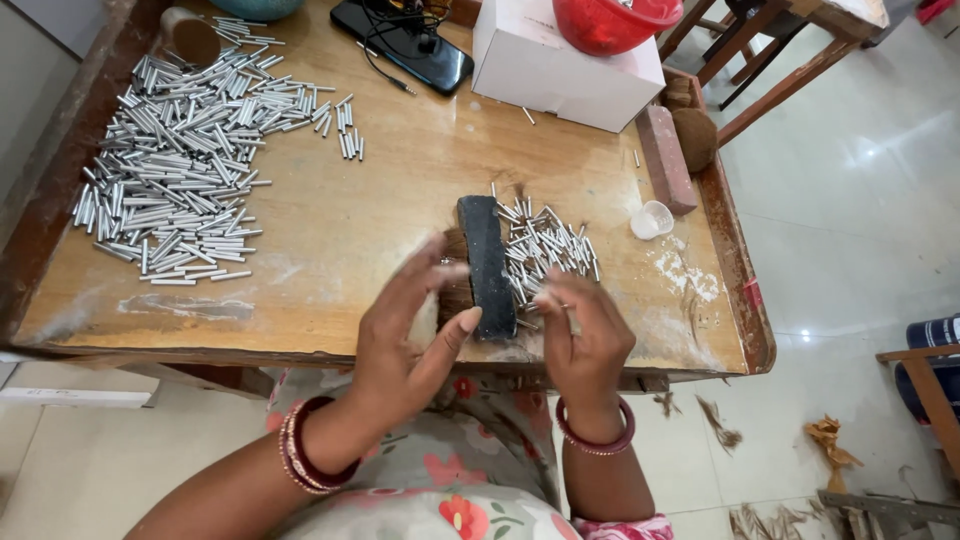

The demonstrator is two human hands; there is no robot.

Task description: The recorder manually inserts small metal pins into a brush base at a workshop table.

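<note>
**Dark block stood between two open hands at the bench's near edge**

We saw a long dark rectangular block point(487, 265) lying just below the centre of the frame, on a worn wooden workbench point(360, 230), its long axis running from the near edge away toward the top of the picture, almost straight up and down the frame. Our left hand point(405, 345) rested at lower centre, its fingers spread and its thumb tip touching the block's near left side; it gripped nothing that we could make out. Our right hand point(585, 345) hovered just right of the block's near end, fingers loosely curled and apart over the bench edge; whether it pinched one of the small tubes, we could not tell. The left hand was the nearer of the two to the block.

Immediately right of the block, and touching it, lay a small scatter of short silver metal tubes point(548, 248), closest to our right hand. A much larger heap of longer silver metal tubes point(185, 160) filled the upper left of the frame, well apart from both hands. A white cardboard box point(560, 65) stood at top centre, with a reddish brick-like bar point(665, 158) to the block's upper right.
</note>
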